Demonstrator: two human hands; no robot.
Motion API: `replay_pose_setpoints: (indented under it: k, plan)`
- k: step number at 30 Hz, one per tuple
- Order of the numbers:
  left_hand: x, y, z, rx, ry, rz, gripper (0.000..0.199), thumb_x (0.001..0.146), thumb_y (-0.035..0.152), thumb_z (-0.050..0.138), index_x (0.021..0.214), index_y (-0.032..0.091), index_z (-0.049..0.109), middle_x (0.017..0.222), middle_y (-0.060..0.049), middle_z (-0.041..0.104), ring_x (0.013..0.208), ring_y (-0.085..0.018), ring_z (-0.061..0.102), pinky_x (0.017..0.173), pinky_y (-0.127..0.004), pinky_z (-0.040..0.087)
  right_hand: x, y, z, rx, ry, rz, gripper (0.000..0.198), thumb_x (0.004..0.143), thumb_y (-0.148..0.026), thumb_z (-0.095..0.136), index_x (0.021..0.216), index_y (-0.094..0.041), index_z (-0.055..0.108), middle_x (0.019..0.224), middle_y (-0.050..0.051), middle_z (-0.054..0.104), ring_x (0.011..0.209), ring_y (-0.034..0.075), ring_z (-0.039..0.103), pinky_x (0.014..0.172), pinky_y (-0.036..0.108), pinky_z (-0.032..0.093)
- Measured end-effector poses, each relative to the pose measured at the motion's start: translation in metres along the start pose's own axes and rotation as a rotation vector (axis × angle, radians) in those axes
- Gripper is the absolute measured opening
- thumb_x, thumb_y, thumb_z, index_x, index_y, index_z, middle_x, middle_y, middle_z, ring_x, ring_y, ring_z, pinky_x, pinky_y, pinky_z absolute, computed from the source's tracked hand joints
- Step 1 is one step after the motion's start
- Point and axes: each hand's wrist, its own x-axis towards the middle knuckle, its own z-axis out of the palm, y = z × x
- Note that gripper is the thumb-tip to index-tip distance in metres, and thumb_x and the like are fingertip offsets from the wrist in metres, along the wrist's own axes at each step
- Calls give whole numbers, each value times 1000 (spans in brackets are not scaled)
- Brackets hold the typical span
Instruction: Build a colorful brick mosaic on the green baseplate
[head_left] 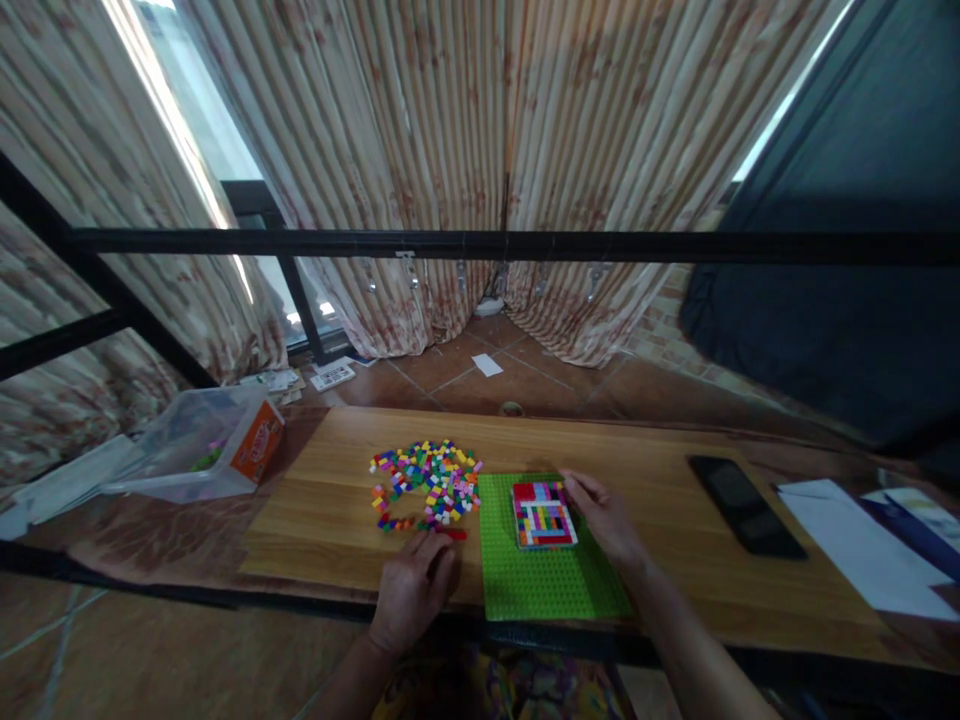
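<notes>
presently: square multicoloured block panel built of small plastic bricks [544, 514], lying flat on the bright green studded plastic baseplate [547, 585]. panel is near square, so no clear long axis; its edges run parallel to the baseplate's edges, the brick rows inside laid in stripes across and down. position: upper right part of the baseplate, towards the far edge.

right hand [606, 520]: fingers resting against the panel's right edge, thumb side near its far corner; loosely curled, holding nothing else.

left hand [414, 590]: palm down on the light wooden board [322, 520], fingers bent narrow, fingertips at a red brick [454, 534] beside the near rim of the loose heap of small multicoloured bricks [427, 482]; whether it pinches the brick cannot be told.

surface: wooden board lies on a darker brown table [150, 550]. on it, 1 clear plastic tub with orange label [214, 455] at far left, 1 black phone [745, 505] at right, white papers [862, 545] at far right.

room: terracotta tiled floor [487, 375], pale striped floral curtains [480, 150], black metal rail [480, 243] crossing the view.

appearance of panel: red, pink, yellow, blue, white and purple bricks, 1 layer thick as far as can be seen.
</notes>
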Motion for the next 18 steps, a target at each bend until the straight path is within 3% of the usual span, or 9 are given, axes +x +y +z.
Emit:
replay_pose_setpoints:
  k: [3, 8, 14, 18]
  plan:
    - [-7, 19, 4, -12, -75, 21, 22, 87, 28, 56, 108, 23, 59, 101, -6, 66, 95, -21, 62, 81, -34, 53, -11, 8, -2, 41, 107, -2, 61, 72, -64, 62, 108, -14, 69, 95, 11, 74, 85, 26, 69, 83, 43, 53]
    - [-14, 47, 26, -9, -124, 111, 61, 65, 29, 77, 121, 20, 54, 119, -12, 60, 108, -31, 55, 92, -49, 48, -32, 24, -10, -115, 193, 7, 55, 74, -62, 59, 100, -14, 71, 102, 12, 73, 96, 30, 67, 90, 44, 49]
    - [3, 54, 33, -105, -249, 144, 48, 72, 35, 73, 115, 20, 57, 118, -10, 59, 105, -27, 54, 92, -43, 46, -43, 37, -34, -235, 225, 72, 54, 76, -61, 56, 104, -17, 70, 107, 11, 72, 104, 30, 65, 92, 41, 48]
    - [11, 52, 32, -138, -292, 179, 44, 76, 41, 68, 114, 20, 58, 116, -10, 60, 106, -26, 54, 92, -41, 46, -37, 33, -47, -302, 259, 92, 60, 74, -63, 54, 105, -14, 70, 96, 12, 74, 94, 31, 68, 80, 40, 52]
